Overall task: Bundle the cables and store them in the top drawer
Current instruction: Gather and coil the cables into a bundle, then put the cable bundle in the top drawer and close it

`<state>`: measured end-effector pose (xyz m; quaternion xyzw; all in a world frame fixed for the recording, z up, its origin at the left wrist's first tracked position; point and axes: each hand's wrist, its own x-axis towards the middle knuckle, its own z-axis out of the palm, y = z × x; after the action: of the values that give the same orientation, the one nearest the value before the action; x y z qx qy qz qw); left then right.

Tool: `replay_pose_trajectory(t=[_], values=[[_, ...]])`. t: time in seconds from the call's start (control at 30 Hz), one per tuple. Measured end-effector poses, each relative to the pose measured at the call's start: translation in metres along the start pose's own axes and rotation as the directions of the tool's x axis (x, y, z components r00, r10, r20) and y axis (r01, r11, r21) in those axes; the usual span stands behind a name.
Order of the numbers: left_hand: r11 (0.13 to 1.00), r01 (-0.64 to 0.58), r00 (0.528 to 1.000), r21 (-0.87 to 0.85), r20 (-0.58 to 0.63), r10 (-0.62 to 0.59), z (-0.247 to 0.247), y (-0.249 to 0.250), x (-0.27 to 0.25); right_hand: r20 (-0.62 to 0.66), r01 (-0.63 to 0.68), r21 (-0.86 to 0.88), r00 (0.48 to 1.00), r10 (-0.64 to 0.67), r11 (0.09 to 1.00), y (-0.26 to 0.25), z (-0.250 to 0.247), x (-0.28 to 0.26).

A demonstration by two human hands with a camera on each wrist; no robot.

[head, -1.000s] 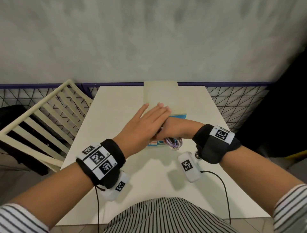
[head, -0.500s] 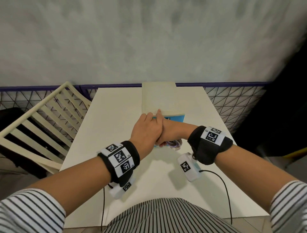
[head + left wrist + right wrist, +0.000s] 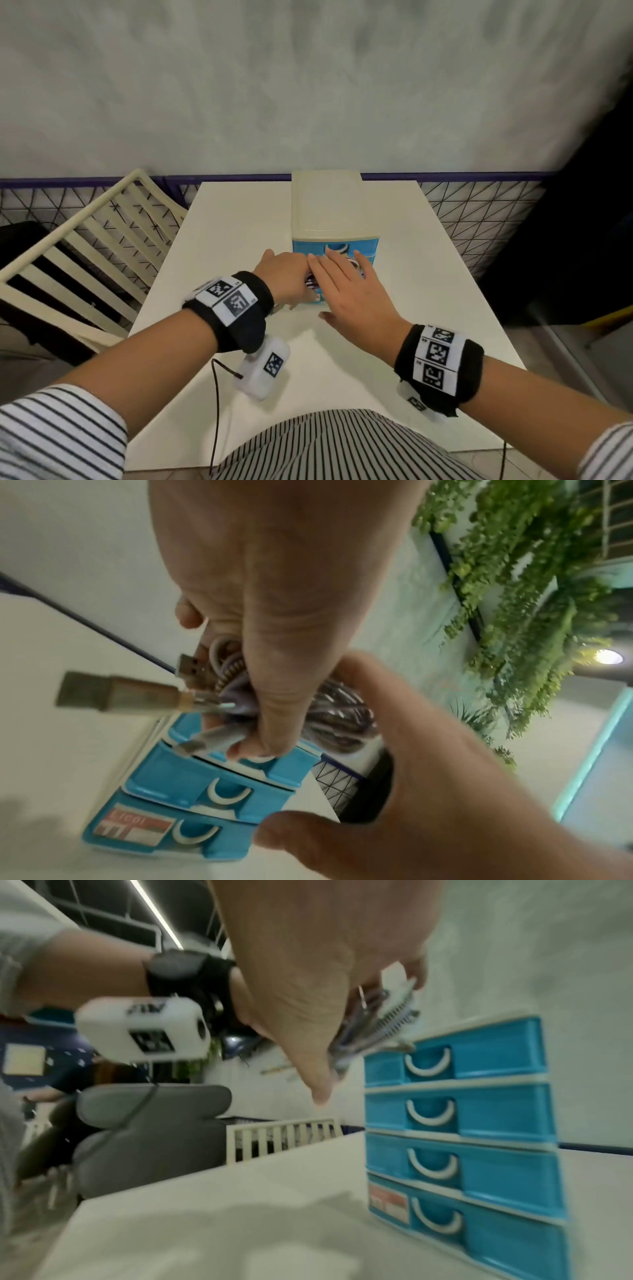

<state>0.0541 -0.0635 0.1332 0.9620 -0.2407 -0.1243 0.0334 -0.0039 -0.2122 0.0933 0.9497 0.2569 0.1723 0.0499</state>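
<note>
Two hands, left hand (image 3: 286,275) gripping cables (image 3: 339,721)

Drawer unit (image 3: 334,212) sits on table (image 3: 233,219), far centre, drawer fronts toward person. Left hand (image 3: 287,274) holds cable bundle (image 3: 339,723) just before top drawer (image 3: 479,1047). Right hand (image 3: 346,291) right of left. Chair (image 3: 85,240) left of table.

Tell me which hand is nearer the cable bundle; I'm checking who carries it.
Left. The left hand grips the cable bundle; the open right hand hovers close beside it, before the drawer unit.
</note>
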Motion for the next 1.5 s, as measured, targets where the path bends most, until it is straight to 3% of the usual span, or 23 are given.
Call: replay_pose_trajectory(t=[0.17, 0.33, 0.4, 0.47, 0.53, 0.57, 0.63, 0.7, 0.83, 1.1, 1.23, 1.37, 1.5], values=[[0.984, -0.129, 0.972, -0.124, 0.182, 0.15, -0.008, 0.009, -0.005, -0.015, -0.07, 0.007, 0.997, 0.07, 0.998, 0.018, 0.011, 0.007], [0.941, -0.144, 0.948, -0.307, 0.23, 0.22, -0.01, 0.003, 0.002, 0.226, -0.068, 0.086, 0.973, 0.047, 0.994, 0.025, -0.008, 0.02], [0.911, -0.146, 0.936, -0.385, 0.245, 0.254, -0.015, -0.002, 0.003, 0.251, -0.082, 0.1, 0.967, 0.055, 0.992, 0.033, -0.012, 0.027], [0.861, -0.129, 0.958, -0.492, 0.162, 0.236, -0.024, -0.011, 0.005, 0.268, -0.098, 0.071, 0.96, 0.075, 0.993, 0.042, -0.014, 0.031], [0.761, -0.12, 0.993, -0.638, -0.07, 0.098, -0.031, -0.024, 0.007, 0.274, -0.098, 0.033, 0.958, 0.085, 0.995, 0.054, -0.014, 0.033], [0.731, -0.139, 0.98, -0.669, -0.198, 0.005, -0.032, -0.031, 0.009, 0.278, -0.101, 0.026, 0.956, 0.09, 0.995, 0.059, -0.013, 0.034], [0.801, -0.195, 0.913, -0.566, -0.402, -0.061, -0.033, -0.041, 0.012, 0.276, -0.111, 0.042, 0.956, 0.096, 0.993, 0.065, -0.012, 0.037], [0.862, -0.21, 0.894, -0.461, -0.447, -0.022, -0.029, -0.044, 0.013, 0.277, -0.119, 0.054, 0.956, 0.1, 0.991, 0.066, -0.009, 0.039], [0.875, -0.206, 0.926, -0.438, -0.377, 0.029, -0.012, -0.045, 0.013, 0.33, -0.168, 0.079, 0.935, 0.133, 0.983, 0.065, -0.003, 0.039], [0.882, -0.228, 0.942, -0.414, -0.324, 0.091, 0.003, -0.058, 0.011, 0.323, -0.228, 0.167, 0.932, 0.166, 0.959, 0.061, -0.006, 0.03], [0.911, -0.262, 0.942, -0.319, -0.289, 0.17, 0.004, -0.059, 0.009, 0.344, -0.291, 0.28, 0.92, 0.188, 0.915, 0.059, -0.015, 0.018], [0.855, -0.244, 0.964, -0.457, -0.215, 0.16, 0.003, -0.059, 0.007, 0.326, -0.389, 0.438, 0.909, 0.26, 0.81, 0.067, -0.034, 0.023], [0.782, -0.139, 0.986, -0.608, -0.013, 0.165, -0.01, -0.052, 0.002, 0.4, -0.49, 0.283, 0.842, 0.363, 0.824, 0.079, -0.049, 0.031]])
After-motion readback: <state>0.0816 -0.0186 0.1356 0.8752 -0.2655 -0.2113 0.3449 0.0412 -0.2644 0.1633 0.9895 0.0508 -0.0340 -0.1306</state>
